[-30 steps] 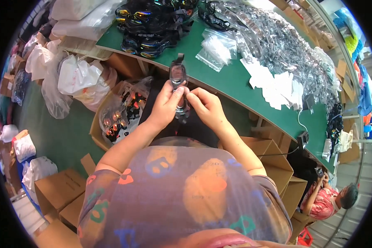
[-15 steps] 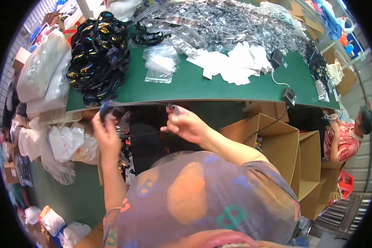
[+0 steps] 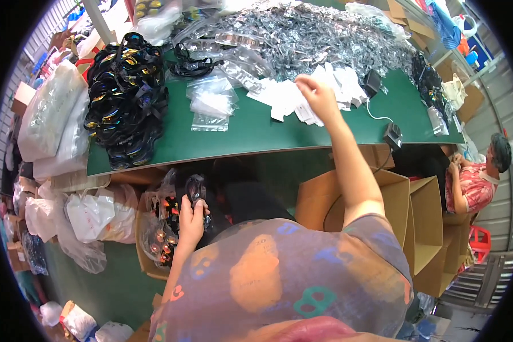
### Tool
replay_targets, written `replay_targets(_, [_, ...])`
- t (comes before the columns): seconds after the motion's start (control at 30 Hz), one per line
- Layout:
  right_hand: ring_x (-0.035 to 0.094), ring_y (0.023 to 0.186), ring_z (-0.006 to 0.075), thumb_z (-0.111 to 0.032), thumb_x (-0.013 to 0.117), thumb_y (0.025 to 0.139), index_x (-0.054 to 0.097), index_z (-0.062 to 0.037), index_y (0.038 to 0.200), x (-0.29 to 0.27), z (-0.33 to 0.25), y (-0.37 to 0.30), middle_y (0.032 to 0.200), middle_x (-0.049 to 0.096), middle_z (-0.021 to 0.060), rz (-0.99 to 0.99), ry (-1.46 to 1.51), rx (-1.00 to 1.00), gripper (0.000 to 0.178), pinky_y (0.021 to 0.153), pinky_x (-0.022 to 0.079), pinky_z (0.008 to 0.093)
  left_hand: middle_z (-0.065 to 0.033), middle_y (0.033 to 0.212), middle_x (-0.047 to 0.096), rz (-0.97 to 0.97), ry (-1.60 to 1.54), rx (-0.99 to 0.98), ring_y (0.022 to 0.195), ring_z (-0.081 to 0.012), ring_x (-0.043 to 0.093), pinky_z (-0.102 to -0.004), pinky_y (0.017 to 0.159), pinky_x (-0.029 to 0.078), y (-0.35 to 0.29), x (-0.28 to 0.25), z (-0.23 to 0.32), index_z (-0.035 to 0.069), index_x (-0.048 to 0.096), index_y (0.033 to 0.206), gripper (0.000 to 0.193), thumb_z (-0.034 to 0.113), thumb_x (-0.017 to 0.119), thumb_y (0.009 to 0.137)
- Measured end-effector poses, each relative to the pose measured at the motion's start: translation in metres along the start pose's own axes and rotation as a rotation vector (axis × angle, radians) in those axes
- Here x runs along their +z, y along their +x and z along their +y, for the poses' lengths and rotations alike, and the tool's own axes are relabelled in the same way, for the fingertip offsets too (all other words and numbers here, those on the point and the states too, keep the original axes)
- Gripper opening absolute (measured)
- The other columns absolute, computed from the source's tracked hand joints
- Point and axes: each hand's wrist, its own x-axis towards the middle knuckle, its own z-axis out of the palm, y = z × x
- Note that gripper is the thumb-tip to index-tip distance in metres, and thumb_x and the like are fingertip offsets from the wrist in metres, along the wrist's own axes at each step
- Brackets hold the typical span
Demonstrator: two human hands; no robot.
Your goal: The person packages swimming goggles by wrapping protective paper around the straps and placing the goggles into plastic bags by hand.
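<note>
Low over my lap, my left hand (image 3: 193,219) is closed around a pair of black swim goggles (image 3: 195,186), bunched up with its strap. My right hand (image 3: 320,100) is stretched out over the green table, at the loose pile of white paper slips (image 3: 347,85). Its fingers are bent together at the slips' edge; whether one is pinched between them is hidden. A tall heap of black goggles (image 3: 122,97) with shiny yellowish lenses stands at the table's left end. Clear zip bags (image 3: 211,105) lie between that heap and the slips.
A large mound of clear plastic packaging (image 3: 302,37) covers the back of the green table (image 3: 256,134). A black adapter (image 3: 392,135) with a cable sits near the front edge. Open cardboard boxes (image 3: 382,199) stand right; a bag-lined box (image 3: 154,228) stands left. Another person (image 3: 476,179) sits far right.
My right hand has let go of the goggles strap and moved up and right to the paper slips. My left hand has lowered toward my lap with the goggles.
</note>
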Motion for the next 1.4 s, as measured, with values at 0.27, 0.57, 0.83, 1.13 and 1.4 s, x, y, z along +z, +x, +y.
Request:
replay_targets(0.27, [0.065, 0.092, 0.0316, -0.024, 0.072, 0.088, 0.076, -0.0156, 0.095, -0.022, 0.082, 0.093, 0.093, 0.064, 0.0061, 0.169, -0.944, -0.155, 0.012, 0.077, 0.051, 0.0479, -0.0051, 0.093, 0.059, 0.034, -0.324, -0.100, 0.079, -0.0129, 0.059, -0.0286, 0.074, 0.052, 0.000, 0.006, 0.012, 0.003, 0.048, 0.111, 0.009, 0.010, 0.049, 0.105])
replay_targets(0.57, [0.065, 0.071, 0.0156, -0.010, 0.067, 0.093, 0.069, -0.0018, 0.106, -0.009, -0.091, -0.044, 0.087, 0.068, 0.0061, -0.668, 1.064, 0.372, 0.016, 0.065, 0.054, 0.0299, -0.0051, 0.092, 0.061, -0.051, -0.554, -0.257, 0.083, -0.0151, 0.061, -0.0301, 0.076, 0.051, 0.007, 0.039, 0.029, 0.007, 0.050, 0.119, 0.019, 0.018, 0.054, 0.104])
replay_targets(0.83, [0.063, 0.072, 0.0167, -0.019, 0.070, 0.089, 0.067, -0.0065, 0.098, 0.105, -0.123, -0.167, 0.079, 0.064, 0.0052, -0.651, 0.226, 0.219, 0.015, 0.067, 0.051, 0.0309, -0.0037, 0.116, 0.062, -0.175, -0.870, -0.387, 0.106, -0.0148, 0.062, -0.0347, 0.092, 0.051, 0.027, 0.062, 0.035, 0.007, 0.053, 0.129, 0.029, 0.026, 0.049, 0.107])
replay_targets(1.13, [0.059, 0.075, 0.0089, -0.012, 0.075, 0.090, 0.070, -0.0029, 0.104, 0.075, -0.103, -0.149, 0.085, 0.065, 0.0013, -0.609, 0.334, 0.107, 0.017, 0.069, 0.050, 0.0269, -0.0079, 0.117, 0.065, -0.270, -0.643, -0.424, 0.107, -0.0196, 0.066, -0.0357, 0.083, 0.057, -0.006, 0.044, 0.044, 0.006, 0.045, 0.138, 0.041, 0.004, 0.053, 0.097])
replay_targets(1.4, [0.063, 0.091, 0.0303, -0.019, 0.077, 0.084, 0.072, -0.0119, 0.103, 0.028, -0.042, -0.071, 0.093, 0.064, 0.0077, -0.186, -0.599, -0.381, 0.021, 0.079, 0.050, 0.0429, -0.0108, 0.118, 0.063, -0.283, -0.717, -0.389, 0.107, -0.0219, 0.065, -0.0404, 0.067, 0.058, -0.005, 0.031, 0.036, 0.005, 0.048, 0.133, 0.037, 0.009, 0.052, 0.097])
